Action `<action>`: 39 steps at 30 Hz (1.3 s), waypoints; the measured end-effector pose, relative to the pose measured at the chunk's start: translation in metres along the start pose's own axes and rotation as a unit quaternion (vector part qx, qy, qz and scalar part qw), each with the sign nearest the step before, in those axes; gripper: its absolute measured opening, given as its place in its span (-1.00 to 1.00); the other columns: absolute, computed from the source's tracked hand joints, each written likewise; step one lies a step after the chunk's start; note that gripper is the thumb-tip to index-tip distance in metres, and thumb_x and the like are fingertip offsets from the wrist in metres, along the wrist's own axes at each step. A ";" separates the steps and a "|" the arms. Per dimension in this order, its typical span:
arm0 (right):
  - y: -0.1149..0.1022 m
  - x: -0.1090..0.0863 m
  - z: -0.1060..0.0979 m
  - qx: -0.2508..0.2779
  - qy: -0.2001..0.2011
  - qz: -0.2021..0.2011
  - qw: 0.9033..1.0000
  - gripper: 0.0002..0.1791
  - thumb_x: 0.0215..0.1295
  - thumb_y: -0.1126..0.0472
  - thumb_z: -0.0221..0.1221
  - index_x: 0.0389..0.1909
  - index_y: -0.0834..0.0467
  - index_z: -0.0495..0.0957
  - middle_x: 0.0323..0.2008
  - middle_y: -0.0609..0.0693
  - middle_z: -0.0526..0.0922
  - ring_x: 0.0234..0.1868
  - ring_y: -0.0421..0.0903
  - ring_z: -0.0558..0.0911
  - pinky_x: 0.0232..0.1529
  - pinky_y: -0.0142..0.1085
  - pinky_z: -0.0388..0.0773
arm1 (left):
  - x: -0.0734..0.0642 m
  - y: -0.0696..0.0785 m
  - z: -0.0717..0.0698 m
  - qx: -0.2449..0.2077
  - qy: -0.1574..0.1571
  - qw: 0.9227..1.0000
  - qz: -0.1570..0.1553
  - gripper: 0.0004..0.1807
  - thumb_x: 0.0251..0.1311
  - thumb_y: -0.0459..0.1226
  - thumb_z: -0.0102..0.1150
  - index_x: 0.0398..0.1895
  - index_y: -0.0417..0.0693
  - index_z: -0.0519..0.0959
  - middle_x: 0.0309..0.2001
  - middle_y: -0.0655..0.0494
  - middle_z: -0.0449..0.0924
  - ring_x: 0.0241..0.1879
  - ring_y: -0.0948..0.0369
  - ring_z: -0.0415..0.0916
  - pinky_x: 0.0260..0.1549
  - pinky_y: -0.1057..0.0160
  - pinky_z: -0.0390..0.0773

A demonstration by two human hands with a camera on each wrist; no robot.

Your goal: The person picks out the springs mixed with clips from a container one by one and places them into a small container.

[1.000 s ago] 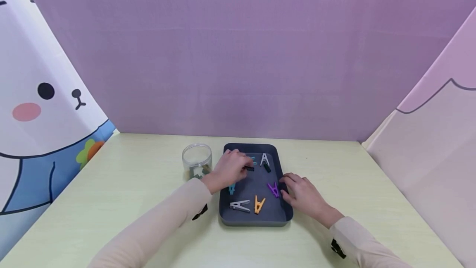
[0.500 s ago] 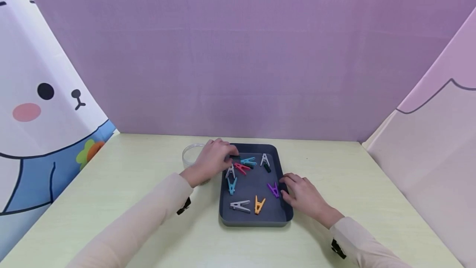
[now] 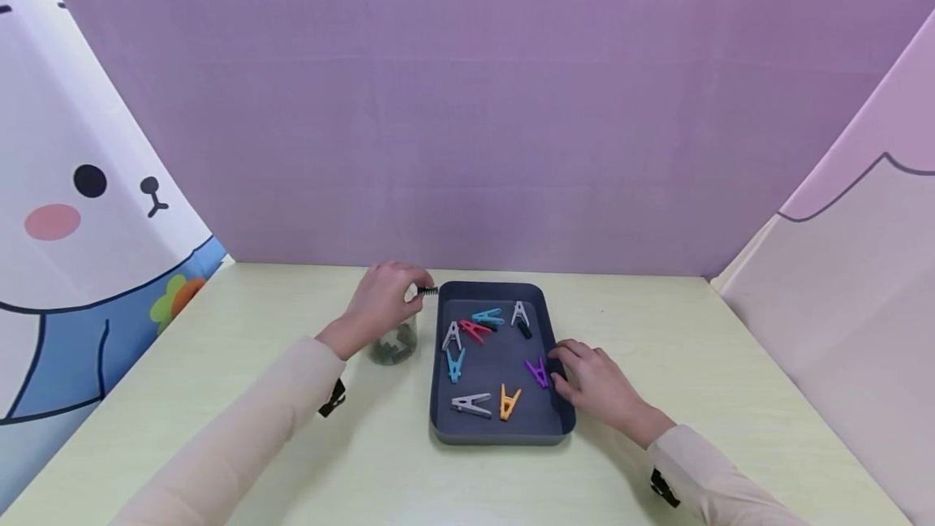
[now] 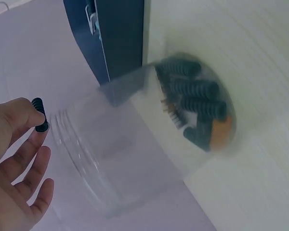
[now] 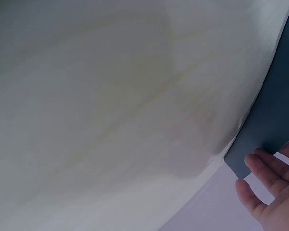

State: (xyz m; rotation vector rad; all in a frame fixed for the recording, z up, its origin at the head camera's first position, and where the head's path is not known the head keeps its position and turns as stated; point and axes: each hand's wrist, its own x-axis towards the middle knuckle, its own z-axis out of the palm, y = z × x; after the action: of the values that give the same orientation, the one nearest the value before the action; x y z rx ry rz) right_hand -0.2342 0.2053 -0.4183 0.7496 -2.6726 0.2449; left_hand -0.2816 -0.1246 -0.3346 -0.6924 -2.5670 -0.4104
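Observation:
My left hand [image 3: 383,299] pinches a dark green ribbed peg [image 4: 40,115] between thumb and index finger, the other fingers loosely bent. It hangs over the mouth of a clear round jar [image 4: 120,159], which the hand partly hides in the head view. Several similar green pegs [image 4: 195,88] and an orange-brown piece [image 4: 221,132] lie at the jar's bottom. My right hand [image 3: 599,384] touches the right wall of a dark grey tray [image 3: 497,438] with relaxed fingers. Inside the tray are a yellow clothespin [image 3: 509,403], a purple clothespin [image 3: 538,372] and a red clothespin [image 3: 475,329].
The tray also holds a grey clothespin [image 3: 471,405], blue clothespins [image 3: 455,365], white clothespins [image 3: 519,314] and another dark green piece [image 3: 524,329]. Jar and tray stand side by side on a pale table [image 3: 307,445]. A purple backdrop [image 3: 467,104] rises behind.
My left hand has moved left and up from inside the tray to above the jar, carrying the green peg. The clothespins beneath it came into view. My right hand has stayed at the tray.

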 end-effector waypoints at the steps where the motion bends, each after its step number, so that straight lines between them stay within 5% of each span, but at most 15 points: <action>1: 0.000 0.000 0.000 0.000 0.000 0.000 1.000 -0.69 0.09 0.10 0.20 -0.16 0.15 0.54 -0.08 0.03 0.57 -0.05 -0.04 0.56 -0.11 -0.12 0.48 | -0.001 -0.003 -0.001 -0.001 0.002 1.000 -0.003 -0.77 -0.09 -0.33 0.25 -0.28 0.05 0.64 -0.29 0.20 0.67 -0.17 0.10 0.53 -0.17 0.03 0.41; 18: -0.002 0.000 -0.002 -0.001 -0.005 0.007 1.000 -0.69 0.09 0.10 0.20 -0.15 0.15 0.54 -0.08 0.03 0.57 -0.04 -0.04 0.55 -0.09 -0.12 0.47 | -0.013 -0.037 -0.004 0.010 -0.001 1.000 -0.030 -0.77 -0.17 -0.38 0.21 -0.35 0.01 0.65 -0.36 0.17 0.67 -0.22 0.09 0.54 -0.24 0.00 0.42; 27: -0.002 0.001 -0.003 -0.001 -0.003 0.002 1.000 -0.69 0.09 0.11 0.19 -0.16 0.15 0.54 -0.08 0.04 0.57 -0.05 -0.04 0.56 -0.11 -0.12 0.47 | -0.013 -0.037 -0.001 0.037 -0.049 0.998 -0.033 -0.79 -0.17 -0.37 0.24 -0.38 0.03 0.64 -0.37 0.19 0.67 -0.25 0.10 0.54 -0.25 -0.05 0.39; 39: -0.002 0.001 -0.003 -0.003 -0.004 0.003 1.000 -0.69 0.09 0.10 0.19 -0.15 0.15 0.54 -0.08 0.04 0.57 -0.05 -0.04 0.56 -0.11 -0.11 0.48 | -0.009 -0.036 0.004 0.021 -0.063 0.997 -0.037 -0.79 -0.15 -0.33 0.26 -0.35 0.05 0.64 -0.38 0.20 0.67 -0.27 0.12 0.54 -0.27 0.00 0.39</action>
State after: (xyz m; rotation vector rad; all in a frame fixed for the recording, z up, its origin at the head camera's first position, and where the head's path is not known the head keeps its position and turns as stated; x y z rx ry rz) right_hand -0.2333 0.2043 -0.4153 0.7415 -2.6825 0.2346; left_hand -0.2948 -0.1572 -0.3483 -0.6284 -2.7194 -0.3448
